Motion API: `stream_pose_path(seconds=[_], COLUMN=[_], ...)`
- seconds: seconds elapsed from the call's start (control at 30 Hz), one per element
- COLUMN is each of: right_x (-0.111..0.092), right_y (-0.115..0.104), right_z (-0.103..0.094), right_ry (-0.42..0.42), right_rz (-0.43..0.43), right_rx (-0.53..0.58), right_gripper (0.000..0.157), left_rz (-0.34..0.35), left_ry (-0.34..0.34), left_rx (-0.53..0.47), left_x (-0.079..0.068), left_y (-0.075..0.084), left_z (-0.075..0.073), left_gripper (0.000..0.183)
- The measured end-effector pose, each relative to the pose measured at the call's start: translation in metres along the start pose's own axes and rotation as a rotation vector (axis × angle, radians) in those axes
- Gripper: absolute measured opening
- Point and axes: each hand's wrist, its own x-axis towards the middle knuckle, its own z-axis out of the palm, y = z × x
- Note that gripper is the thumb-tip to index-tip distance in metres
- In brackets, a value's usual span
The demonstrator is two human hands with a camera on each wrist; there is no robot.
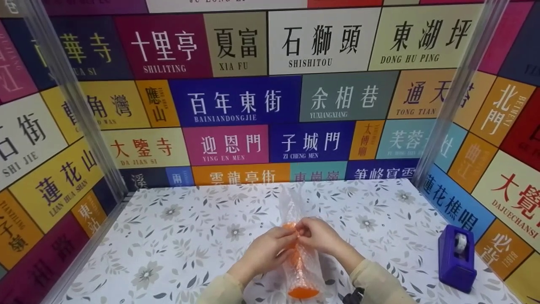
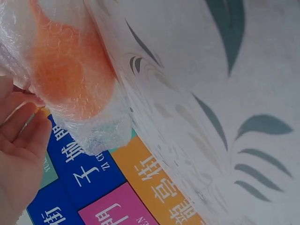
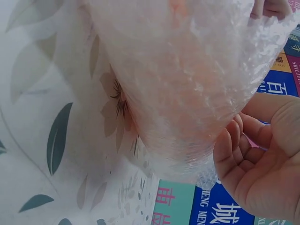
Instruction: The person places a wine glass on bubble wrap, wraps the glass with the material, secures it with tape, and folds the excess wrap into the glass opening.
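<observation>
An orange item with a wide flat end lies lengthwise on the table, wrapped in clear bubble wrap. Its kind is blurred by the wrap; in the left wrist view a rounded orange end shows through. My left hand comes over it from the left and pinches the bubble wrap along its upper side. From the right, my right hand pinches the wrap's edge between thumb and fingers, right beside the left fingertips. Loose wrap extends past the item's far end.
A purple tape dispenser with a roll of tape stands at the table's right side. The table has a floral cover. Printed panels with place names rise behind and at both sides, with metal posts at the corners.
</observation>
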Motion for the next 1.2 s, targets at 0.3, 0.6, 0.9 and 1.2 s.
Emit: stream_pose_path(seconds=[0.3, 0.6, 0.9, 1.2], right_x=[-0.003, -0.011, -0.025, -0.051], right_y=[-0.001, -0.001, 0.003, 0.015], right_z=[0.004, 0.002, -0.019, -0.058], right_ry=[-0.004, -0.009, -0.058, -0.019], right_rz=[-0.033, -0.003, -0.077, -0.046], right_rx=[-0.048, -0.024, 0.052, 0.061], right_gripper=[0.028, 0.046, 0.059, 0.053], left_rz=[0.076, 0.081, 0.013, -0.044], left_ry=[-0.083, -0.075, -0.106, -0.157], left_rx=[-0.012, 0.012, 0.002, -0.046], left_x=[0.002, -0.002, 0.0, -0.002], left_y=[-0.001, 0.0, 0.006, 0.004], left_z=[0.004, 0.011, 0.012, 0.01], left_gripper=[0.041, 0.043, 0.039, 0.039])
